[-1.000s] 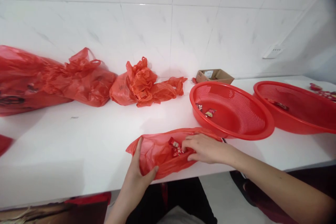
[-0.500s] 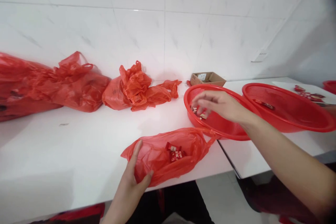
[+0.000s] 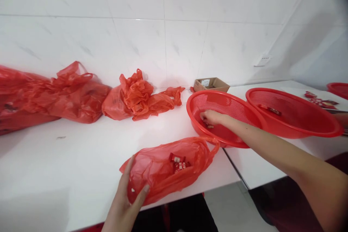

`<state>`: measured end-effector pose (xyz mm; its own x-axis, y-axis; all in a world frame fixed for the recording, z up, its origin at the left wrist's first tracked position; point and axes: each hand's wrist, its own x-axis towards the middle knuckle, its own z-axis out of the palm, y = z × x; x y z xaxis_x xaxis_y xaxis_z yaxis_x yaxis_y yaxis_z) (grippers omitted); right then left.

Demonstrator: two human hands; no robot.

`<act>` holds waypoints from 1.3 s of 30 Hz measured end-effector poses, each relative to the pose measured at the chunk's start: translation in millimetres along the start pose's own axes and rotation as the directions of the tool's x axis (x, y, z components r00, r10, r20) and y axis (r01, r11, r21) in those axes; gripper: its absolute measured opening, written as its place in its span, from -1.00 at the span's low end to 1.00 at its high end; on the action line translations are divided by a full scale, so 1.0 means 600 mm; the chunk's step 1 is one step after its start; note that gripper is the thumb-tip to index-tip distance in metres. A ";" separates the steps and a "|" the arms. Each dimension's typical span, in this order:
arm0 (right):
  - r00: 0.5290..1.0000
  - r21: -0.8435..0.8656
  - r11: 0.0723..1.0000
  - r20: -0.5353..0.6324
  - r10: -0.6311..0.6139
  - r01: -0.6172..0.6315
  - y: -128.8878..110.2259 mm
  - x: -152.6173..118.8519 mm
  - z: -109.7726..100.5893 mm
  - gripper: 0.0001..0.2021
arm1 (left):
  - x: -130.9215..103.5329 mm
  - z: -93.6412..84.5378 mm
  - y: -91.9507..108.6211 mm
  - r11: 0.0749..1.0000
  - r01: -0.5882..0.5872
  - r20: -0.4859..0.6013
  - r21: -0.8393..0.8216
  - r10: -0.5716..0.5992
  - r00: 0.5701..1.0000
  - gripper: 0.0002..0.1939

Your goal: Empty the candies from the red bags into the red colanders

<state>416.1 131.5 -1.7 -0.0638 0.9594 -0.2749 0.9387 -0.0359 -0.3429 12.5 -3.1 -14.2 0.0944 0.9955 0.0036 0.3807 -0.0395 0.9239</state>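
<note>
1 open red bag (image 3: pixel 163 183), front of table (image 3: pixel 35 166); at least 2 wrapped packets (image 3: pixel 178 159) inside. Left hand (image 3: pixel 123 201) on its left end, thumb and fingers spread wide, steadying the rim. 3 red baskets, all right of the bag: near basket (image 3: pixel 231 98) just beside it, right hand (image 3: pixel 211 117) inside, fingers curled down by at least 1 packet, can't tell if gripped; second basket (image 3: pixel 307 116) farther right, a few packets in it; third basket (image 3: pixel 339 89) partly in view. 1 cardboard box (image 3: pixel 222 87) behind the bag to the right, contents unclear.
</note>
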 end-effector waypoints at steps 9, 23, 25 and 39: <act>0.931 0.324 0.945 -0.356 0.077 0.046 0.008 -0.036 -0.094 -0.90 | -0.007 -0.018 0.000 0.971 0.155 -0.001 -0.182 -0.158 0.987 -0.18; 0.754 0.291 0.700 -0.354 -0.554 0.652 -0.311 -0.130 0.092 -0.85 | 0.017 -0.016 -0.015 0.987 0.103 0.056 -0.123 -0.097 0.994 -0.28; 0.731 0.282 0.682 -0.381 -0.566 0.675 -0.311 -0.128 0.096 -0.84 | 0.016 -0.016 -0.012 0.990 0.093 0.041 -0.106 -0.089 0.995 -0.26; 0.744 0.350 0.658 -0.367 -0.558 0.666 -0.303 -0.153 0.088 -0.71 | -0.004 -0.017 -0.018 0.973 0.041 0.047 -0.227 -0.031 0.998 -0.25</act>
<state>233.2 35.1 38.4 -0.4475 0.8365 0.3162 0.4567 0.5178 -0.7234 -1.1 -4.2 -20.2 0.1258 0.9911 -0.0426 0.1651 0.0214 0.9860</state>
